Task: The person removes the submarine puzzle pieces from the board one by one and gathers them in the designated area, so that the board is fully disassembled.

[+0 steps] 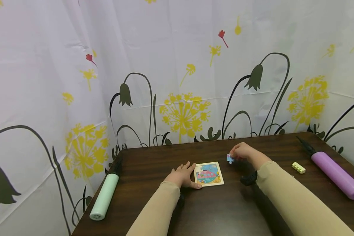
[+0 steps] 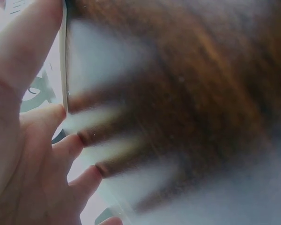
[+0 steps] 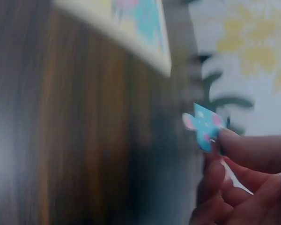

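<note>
A square jigsaw puzzle point(image 1: 207, 173) with a pale frame and a pink and blue picture lies on the dark table. Along its left edge rests my left hand point(image 1: 181, 176), fingers spread, thumb at the near corner. The left wrist view shows those fingers point(image 2: 42, 124) beside the frame's edge, tips down at the table. To the right of the puzzle, my right hand point(image 1: 242, 151) pinches a blue puzzle piece point(image 1: 230, 158) between thumb and fingers. In the right wrist view the piece point(image 3: 206, 125) has pink spots and stands tilted above the tabletop.
A mint-green hand pump point(image 1: 105, 196) lies at the table's left edge, and a purple one point(image 1: 336, 173) at the right. Left of the purple pump sits a pale yellow toy brick point(image 1: 298, 167). Behind the table point(image 1: 153, 203) hangs a flower-printed curtain point(image 1: 171, 59).
</note>
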Tool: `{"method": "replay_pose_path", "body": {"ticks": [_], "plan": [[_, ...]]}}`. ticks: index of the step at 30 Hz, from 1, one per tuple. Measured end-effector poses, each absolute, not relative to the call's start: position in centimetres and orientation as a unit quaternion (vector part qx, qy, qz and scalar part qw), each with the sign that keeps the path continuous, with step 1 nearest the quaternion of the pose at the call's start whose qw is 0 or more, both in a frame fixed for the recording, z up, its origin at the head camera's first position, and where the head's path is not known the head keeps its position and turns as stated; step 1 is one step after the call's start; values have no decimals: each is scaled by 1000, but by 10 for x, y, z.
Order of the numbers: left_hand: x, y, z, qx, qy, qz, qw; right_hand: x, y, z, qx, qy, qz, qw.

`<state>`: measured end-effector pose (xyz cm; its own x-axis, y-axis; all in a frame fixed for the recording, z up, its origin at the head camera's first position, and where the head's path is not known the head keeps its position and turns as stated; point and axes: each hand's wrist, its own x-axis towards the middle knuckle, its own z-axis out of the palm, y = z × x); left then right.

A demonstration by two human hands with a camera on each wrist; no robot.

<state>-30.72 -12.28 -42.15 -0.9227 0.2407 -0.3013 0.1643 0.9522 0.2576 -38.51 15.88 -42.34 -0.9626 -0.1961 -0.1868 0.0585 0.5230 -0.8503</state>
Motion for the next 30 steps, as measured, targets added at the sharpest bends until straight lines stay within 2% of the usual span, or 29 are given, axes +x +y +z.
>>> {"method": "replay_pose_path", "body": {"ticks": [4,10,12,22,30], "plan": [[-307,-124,-419,102,975,105,167,-383,178,-428,-50,872,-463,151],[-306,-125,-419,100,974,110,169,-385,167,-437,-77,889,-448,59],[-305,-125,-420,97,975,109,170,-386,154,-437,-96,888,-448,45],[-305,-121,-418,90,976,98,170,-378,85,-444,-205,895,-389,82],[-307,-123,-423,97,977,96,166,-372,65,-447,-249,893,-361,100]]}}
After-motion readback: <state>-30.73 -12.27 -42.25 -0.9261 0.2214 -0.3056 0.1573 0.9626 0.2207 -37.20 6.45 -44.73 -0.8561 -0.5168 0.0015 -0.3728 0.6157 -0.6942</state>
